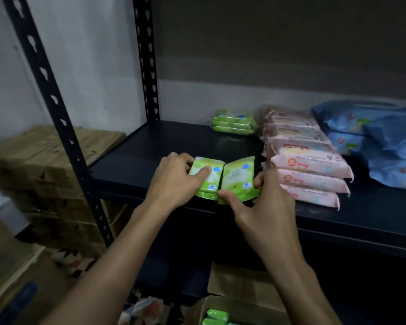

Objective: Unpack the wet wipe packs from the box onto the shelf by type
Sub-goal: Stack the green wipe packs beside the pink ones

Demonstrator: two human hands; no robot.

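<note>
Gripping green packs mid-frame at shelf [136, 146] front edge: left hand [174, 181] curled round left green pack [205, 177], right hand [263, 198] pinching right green pack [238, 178]. Best slid back toward green stack [233, 123], clear of pink packs [307, 160].

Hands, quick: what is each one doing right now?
Left hand: grips the left green pack at the shelf front.
Right hand: grips the right green pack beside it.
</note>
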